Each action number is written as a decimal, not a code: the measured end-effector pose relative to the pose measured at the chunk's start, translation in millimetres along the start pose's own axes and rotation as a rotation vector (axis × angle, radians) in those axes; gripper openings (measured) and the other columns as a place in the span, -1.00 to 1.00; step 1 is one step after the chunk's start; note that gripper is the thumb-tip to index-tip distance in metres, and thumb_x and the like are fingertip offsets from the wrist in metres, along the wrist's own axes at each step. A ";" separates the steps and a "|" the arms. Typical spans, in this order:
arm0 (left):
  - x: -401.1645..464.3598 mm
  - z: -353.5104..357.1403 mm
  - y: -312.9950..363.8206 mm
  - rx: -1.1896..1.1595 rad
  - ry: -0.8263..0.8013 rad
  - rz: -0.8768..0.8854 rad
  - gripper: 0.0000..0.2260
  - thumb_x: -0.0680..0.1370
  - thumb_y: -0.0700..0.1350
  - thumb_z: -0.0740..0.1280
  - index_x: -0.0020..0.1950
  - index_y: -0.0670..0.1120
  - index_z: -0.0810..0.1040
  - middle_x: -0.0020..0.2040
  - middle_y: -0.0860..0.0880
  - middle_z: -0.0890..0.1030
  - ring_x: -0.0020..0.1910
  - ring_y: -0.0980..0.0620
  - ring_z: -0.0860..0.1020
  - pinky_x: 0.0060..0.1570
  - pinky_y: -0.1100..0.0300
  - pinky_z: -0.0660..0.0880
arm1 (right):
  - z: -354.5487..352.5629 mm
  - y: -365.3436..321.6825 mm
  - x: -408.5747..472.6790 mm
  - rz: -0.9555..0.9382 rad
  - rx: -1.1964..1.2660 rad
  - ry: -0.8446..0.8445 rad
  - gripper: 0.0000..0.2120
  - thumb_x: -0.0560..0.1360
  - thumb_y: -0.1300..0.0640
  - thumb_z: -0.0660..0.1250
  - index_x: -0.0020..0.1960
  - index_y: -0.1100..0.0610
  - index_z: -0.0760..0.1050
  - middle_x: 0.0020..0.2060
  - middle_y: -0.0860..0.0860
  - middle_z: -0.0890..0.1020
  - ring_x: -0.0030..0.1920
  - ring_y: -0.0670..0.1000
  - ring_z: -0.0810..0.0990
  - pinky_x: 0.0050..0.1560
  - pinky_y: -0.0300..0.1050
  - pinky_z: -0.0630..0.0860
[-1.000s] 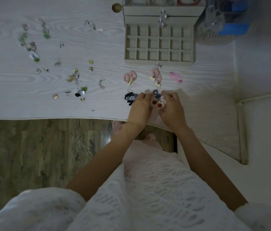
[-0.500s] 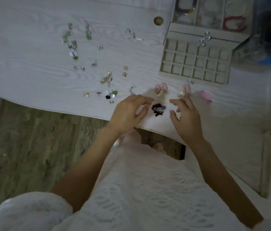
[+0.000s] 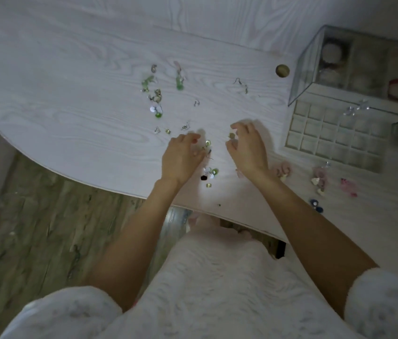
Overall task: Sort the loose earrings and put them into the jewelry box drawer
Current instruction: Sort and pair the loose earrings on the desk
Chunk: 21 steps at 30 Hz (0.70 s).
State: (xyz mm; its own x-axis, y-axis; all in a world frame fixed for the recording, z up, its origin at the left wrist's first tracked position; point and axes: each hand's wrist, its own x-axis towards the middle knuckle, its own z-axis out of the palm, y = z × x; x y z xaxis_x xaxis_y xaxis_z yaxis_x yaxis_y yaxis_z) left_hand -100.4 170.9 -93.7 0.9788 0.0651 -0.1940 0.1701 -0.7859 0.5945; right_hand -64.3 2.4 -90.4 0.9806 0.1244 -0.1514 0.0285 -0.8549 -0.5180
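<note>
Loose earrings lie scattered on the white table (image 3: 70, 101): green ones (image 3: 179, 82) at the back, small gold studs (image 3: 207, 143) in the middle, a black and white cluster (image 3: 209, 173) nearer me. My left hand (image 3: 181, 156) hovers over the gold studs with its fingers curled down, touching or nearly touching them. My right hand (image 3: 248, 145) is spread around one gold stud (image 3: 231, 136), thumb and forefinger on either side with a gap. The gridded drawer (image 3: 288, 143) stands pulled out of the glass jewelry box (image 3: 313, 62) at the right, its cells looking empty.
Pink earrings (image 3: 320, 178) and a blue pair (image 3: 316, 205) lie in a row in front of the drawer. A round brass inset (image 3: 282, 70) sits in the tabletop near the box. The table's curved front edge (image 3: 119, 192) runs just behind my wrists, with wood floor below.
Both hands have left the blue and black earrings near the drawer and moved left to the gold studs. My view has swung left, so the box now sits at the right edge.
</note>
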 end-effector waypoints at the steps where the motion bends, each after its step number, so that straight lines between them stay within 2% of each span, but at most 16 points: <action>1: 5.3 3.3 2.5 0.015 -0.016 0.020 -0.67 0.50 -0.01 0.35 0.22 -0.08 0.49 0.11 -0.09 0.56 0.08 -0.11 0.46 -0.02 0.06 0.41 | 1.4 -0.8 3.5 0.005 0.003 -0.001 -0.67 0.51 0.21 0.25 0.26 0.19 0.40 0.18 0.15 0.45 0.13 0.13 0.47 0.07 -0.02 0.48; 7: 17.8 7.8 3.0 -0.045 -0.064 0.119 -0.76 0.48 -0.20 0.36 0.14 -0.17 0.56 0.02 -0.17 0.53 -0.03 -0.13 0.52 -0.12 0.22 0.33 | 14.5 -11.5 13.1 -0.084 0.045 -0.089 -0.64 0.45 0.35 0.23 0.24 0.22 0.44 0.18 0.13 0.44 0.04 0.10 0.50 0.03 -0.18 0.41; 9: 17.5 3.4 -2.8 -0.085 -0.042 0.120 -0.78 0.48 -0.18 0.36 0.13 -0.16 0.56 0.00 -0.14 0.55 -0.07 -0.09 0.53 -0.11 0.19 0.41 | 19.0 -17.6 14.6 -0.122 0.054 -0.105 -0.64 0.44 0.35 0.24 0.23 0.23 0.44 0.17 0.13 0.44 0.04 0.10 0.49 0.01 -0.19 0.41; 12: 16.2 -10.8 -14.6 -0.161 -0.022 0.091 -0.76 0.50 -0.08 0.36 0.14 -0.11 0.56 0.03 -0.07 0.57 -0.10 0.03 0.54 -0.08 0.19 0.49 | 21.6 -27.6 17.4 -0.161 0.021 -0.091 -0.69 0.47 0.31 0.24 0.21 0.22 0.46 0.14 0.14 0.46 0.04 0.11 0.48 -0.03 -0.10 0.48; 15: 22.6 -33.2 -31.8 -0.202 0.095 0.072 -0.81 0.52 -0.11 0.34 0.12 -0.10 0.57 0.02 -0.03 0.59 -0.12 0.11 0.52 -0.09 0.22 0.52 | 19.0 -38.6 26.5 -0.208 -0.068 -0.028 -0.74 0.48 0.28 0.25 0.16 0.22 0.50 0.09 0.15 0.50 0.06 0.11 0.46 -0.10 -0.08 0.49; 19: 59.7 -64.3 -63.7 -0.252 0.338 -0.033 -0.76 0.49 -0.22 0.33 0.15 -0.10 0.55 0.08 -0.07 0.56 -0.01 -0.03 0.54 0.02 0.03 0.52 | 15.1 -58.9 65.8 -0.267 -0.117 -0.041 -0.72 0.49 0.30 0.23 0.19 0.20 0.49 0.12 0.13 0.51 0.09 0.12 0.45 -0.04 -0.01 0.50; 21: 86.6 -76.8 -74.3 -0.232 0.374 -0.091 -0.70 0.47 -0.24 0.31 0.20 -0.11 0.52 0.14 -0.11 0.52 0.09 -0.08 0.50 0.10 -0.01 0.48 | 16.7 -72.1 91.4 -0.297 -0.105 -0.076 -0.68 0.51 0.31 0.21 0.25 0.18 0.45 0.17 0.12 0.49 0.14 0.10 0.41 0.03 -0.05 0.47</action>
State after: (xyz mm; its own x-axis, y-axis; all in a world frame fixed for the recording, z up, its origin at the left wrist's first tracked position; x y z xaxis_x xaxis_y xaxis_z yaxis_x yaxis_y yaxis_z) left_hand -19.5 282.1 -94.7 0.9253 0.3789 0.0163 0.2369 -0.6110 0.7554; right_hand 20.1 83.8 -80.9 0.9093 0.4101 -0.0711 0.3348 -0.8223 -0.4601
